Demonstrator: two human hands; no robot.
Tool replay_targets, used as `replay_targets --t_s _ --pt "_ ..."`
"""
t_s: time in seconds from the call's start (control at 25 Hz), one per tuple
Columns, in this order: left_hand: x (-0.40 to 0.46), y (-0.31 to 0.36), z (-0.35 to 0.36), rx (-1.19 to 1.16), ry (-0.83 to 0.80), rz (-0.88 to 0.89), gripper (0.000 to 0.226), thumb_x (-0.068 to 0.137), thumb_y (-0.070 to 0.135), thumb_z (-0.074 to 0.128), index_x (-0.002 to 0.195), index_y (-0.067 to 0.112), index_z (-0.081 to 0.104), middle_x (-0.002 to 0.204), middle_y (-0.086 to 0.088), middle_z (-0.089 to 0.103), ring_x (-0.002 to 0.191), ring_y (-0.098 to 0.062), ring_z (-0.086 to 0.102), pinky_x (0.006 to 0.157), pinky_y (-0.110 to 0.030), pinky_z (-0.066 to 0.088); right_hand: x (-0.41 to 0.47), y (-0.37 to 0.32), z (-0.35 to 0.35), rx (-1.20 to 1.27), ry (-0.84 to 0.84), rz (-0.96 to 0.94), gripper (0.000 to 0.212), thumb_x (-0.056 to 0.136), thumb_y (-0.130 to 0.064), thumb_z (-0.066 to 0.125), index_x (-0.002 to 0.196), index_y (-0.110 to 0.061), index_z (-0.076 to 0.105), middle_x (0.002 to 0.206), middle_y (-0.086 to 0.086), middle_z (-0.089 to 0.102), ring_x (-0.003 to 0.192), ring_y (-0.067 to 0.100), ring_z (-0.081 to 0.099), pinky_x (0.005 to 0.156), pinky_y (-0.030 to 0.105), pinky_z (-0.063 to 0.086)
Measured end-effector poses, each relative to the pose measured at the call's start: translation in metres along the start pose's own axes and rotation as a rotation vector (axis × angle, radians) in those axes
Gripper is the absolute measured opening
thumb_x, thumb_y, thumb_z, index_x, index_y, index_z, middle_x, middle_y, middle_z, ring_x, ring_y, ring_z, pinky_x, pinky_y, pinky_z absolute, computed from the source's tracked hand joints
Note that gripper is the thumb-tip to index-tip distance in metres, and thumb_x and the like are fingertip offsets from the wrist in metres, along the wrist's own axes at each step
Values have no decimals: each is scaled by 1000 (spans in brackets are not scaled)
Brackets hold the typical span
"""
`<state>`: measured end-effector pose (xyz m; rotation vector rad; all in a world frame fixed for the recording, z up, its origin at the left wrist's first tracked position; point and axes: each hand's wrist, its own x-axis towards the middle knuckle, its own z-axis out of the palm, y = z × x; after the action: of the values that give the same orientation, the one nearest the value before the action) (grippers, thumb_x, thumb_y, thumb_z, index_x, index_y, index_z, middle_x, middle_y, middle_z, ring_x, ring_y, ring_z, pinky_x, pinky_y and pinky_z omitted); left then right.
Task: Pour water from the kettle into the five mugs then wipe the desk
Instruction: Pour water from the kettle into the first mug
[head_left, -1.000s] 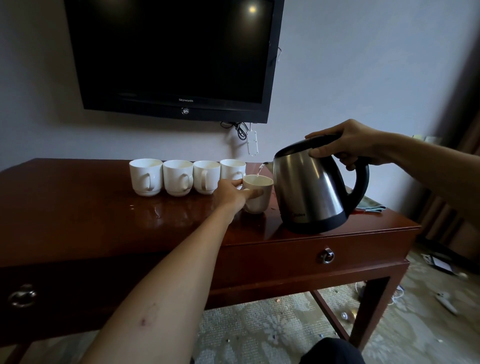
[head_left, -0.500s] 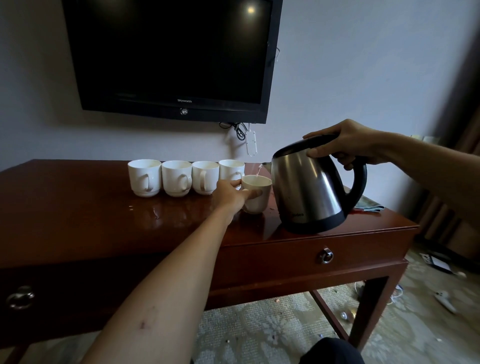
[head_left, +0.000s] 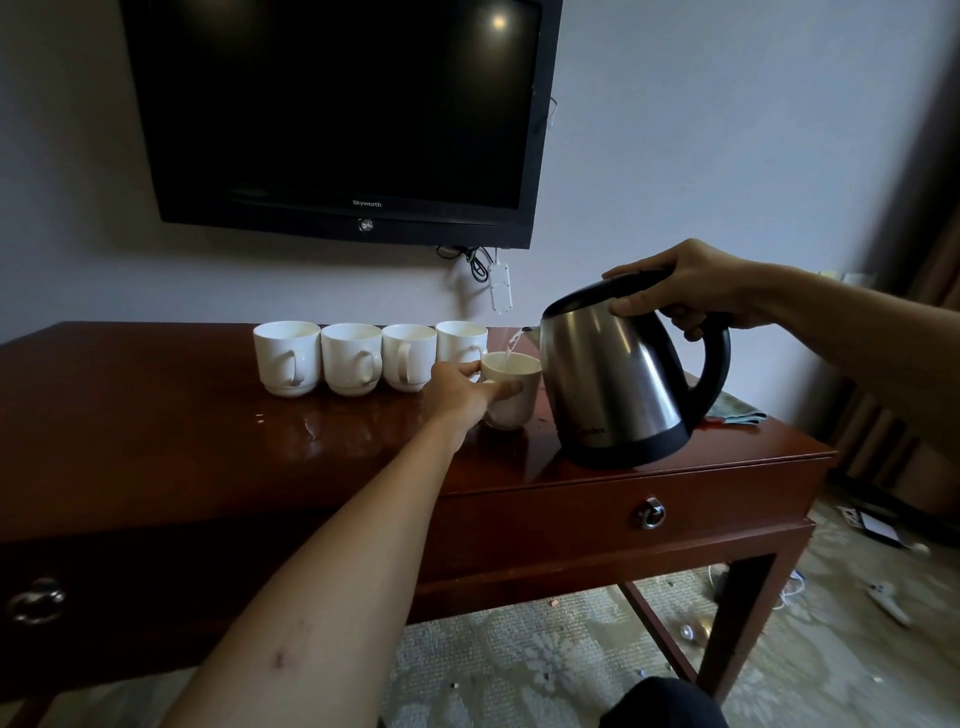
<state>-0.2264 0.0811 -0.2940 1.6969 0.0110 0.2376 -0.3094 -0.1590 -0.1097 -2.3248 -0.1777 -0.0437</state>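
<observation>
My right hand (head_left: 691, 288) grips the black handle of a steel kettle (head_left: 613, 379), which is tilted left above the desk. A thin stream of water runs from its spout into a white mug (head_left: 514, 400). My left hand (head_left: 457, 392) holds that mug by its left side, thumb near the rim. Several more white mugs (head_left: 353, 358) stand in a row behind and to the left, handles facing me. Wet patches shine on the dark wooden desk (head_left: 218, 431) in front of the row.
A greenish cloth (head_left: 737, 410) lies on the desk's right end behind the kettle. A black TV (head_left: 337, 114) hangs on the wall above, with cables and a white remote (head_left: 500, 286) dangling under it. Small items litter the carpet (head_left: 852, 613) at the right.
The kettle has tipped a little further towards the mug and the stream keeps running. My left hand stays on the mug.
</observation>
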Motion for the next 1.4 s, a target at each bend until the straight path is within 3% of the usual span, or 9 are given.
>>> replay_targets --t_s 0.36,0.72,1.16,1.4 --pt "1 -1 1 22 12 -18 87 48 49 99 127 24 72 101 -9 79 105 -39 71 79 -44 59 1 0 0 4 -20 -7 52 63 -33 89 114 -32 77 72 7 36 53 16 29 46 28 36" --pt "0 0 -1 41 5 -23 89 50 49 99 130 23 70 102 -8 78 104 -37 72 84 -51 62 2 -1 0 -10 0 0 43 76 -26 87 117 -33 75 53 -3 38 49 14 32 45 28 38" --pt "0 1 0 35 11 -18 93 41 54 98 126 23 73 100 -13 78 104 -41 71 76 -46 59 2 -2 0 12 -7 14 41 76 -25 87 116 -31 76 55 -2 35 48 14 30 47 27 34" --pt "1 0 0 42 9 -6 81 53 47 99 126 22 73 99 -10 79 102 -37 73 74 -40 58 3 0 -1 25 -5 21 46 75 -25 87 119 -30 75 56 -1 34 49 14 29 47 28 34"
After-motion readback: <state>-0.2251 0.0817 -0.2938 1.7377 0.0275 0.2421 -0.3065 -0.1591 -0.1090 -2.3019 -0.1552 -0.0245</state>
